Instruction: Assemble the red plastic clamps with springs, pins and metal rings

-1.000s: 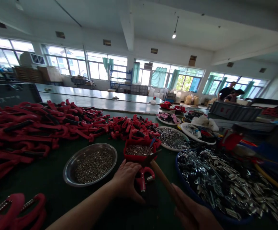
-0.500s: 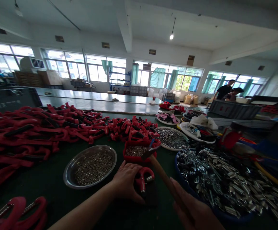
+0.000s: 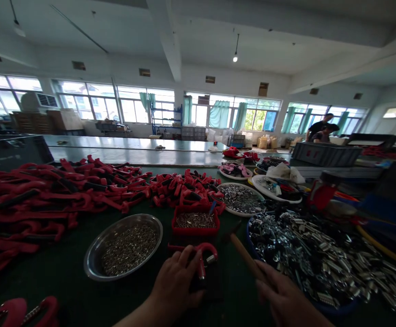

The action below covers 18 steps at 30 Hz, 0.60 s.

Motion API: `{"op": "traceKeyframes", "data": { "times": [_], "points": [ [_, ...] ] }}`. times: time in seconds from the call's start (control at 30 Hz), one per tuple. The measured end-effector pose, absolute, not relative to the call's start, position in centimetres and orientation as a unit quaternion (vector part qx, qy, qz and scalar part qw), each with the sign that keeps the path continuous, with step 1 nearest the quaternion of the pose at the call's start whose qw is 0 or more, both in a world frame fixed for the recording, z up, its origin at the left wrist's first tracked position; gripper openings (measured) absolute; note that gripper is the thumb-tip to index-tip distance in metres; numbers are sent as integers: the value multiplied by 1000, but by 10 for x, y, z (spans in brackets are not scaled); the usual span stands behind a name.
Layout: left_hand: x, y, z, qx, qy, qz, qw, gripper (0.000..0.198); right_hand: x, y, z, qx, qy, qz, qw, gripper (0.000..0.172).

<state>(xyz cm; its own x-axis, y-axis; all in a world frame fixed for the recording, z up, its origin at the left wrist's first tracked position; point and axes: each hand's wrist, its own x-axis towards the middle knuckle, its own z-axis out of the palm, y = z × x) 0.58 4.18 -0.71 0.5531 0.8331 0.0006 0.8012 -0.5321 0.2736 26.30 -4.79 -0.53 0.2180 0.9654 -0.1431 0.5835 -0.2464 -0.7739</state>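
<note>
My left hand (image 3: 175,282) is shut on a red curved plastic part (image 3: 203,254) with a small ribbed metal insert (image 3: 210,259). My right hand (image 3: 286,297) grips the wooden handle of a hammer (image 3: 247,256), whose dark head (image 3: 229,232) sits just right of a red tray (image 3: 195,231) of small metal pieces. A steel bowl of small metal parts (image 3: 122,250) lies left of my left hand. A blue basin of metal clips (image 3: 317,259) lies right of my right hand.
A large heap of red parts (image 3: 57,195) covers the green work table (image 3: 61,281) behind the bowl. White plates of parts (image 3: 240,198) stand further on. Two people (image 3: 321,128) work at the far right beside a grey crate (image 3: 325,154).
The hammer head has moved right, away from the red tray. My left hand has shifted lower with the red part. The whole view has tilted slightly as my head moved.
</note>
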Motion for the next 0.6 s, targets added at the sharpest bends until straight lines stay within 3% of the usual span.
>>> {"op": "traceKeyframes", "data": {
  "times": [0.17, 0.27, 0.33, 0.47, 0.53, 0.6],
  "points": [
    [0, 38, 8, 899, 416, 84, 108, 71, 263, -37, -2, -719, -672, 84, 156, 40],
    [-4, 39, 40, 905, 386, 100, 147, 47, 240, -29, 15, -701, -698, -25, 144, 53],
    [-4, 45, 61, 890, 380, 120, 222, 36, 221, -17, 27, -612, -760, 3, 219, 53],
    [2, 72, 65, 802, 421, 114, 408, 64, 203, 18, 34, -528, -778, 157, 303, 20],
    [5, 86, 49, 724, 480, 92, 486, 72, 202, 36, 26, -547, -760, 190, 295, 24],
    [6, 94, 30, 676, 530, 117, 499, 70, 204, 49, 12, -570, -751, 189, 274, 28]
  ]
}}
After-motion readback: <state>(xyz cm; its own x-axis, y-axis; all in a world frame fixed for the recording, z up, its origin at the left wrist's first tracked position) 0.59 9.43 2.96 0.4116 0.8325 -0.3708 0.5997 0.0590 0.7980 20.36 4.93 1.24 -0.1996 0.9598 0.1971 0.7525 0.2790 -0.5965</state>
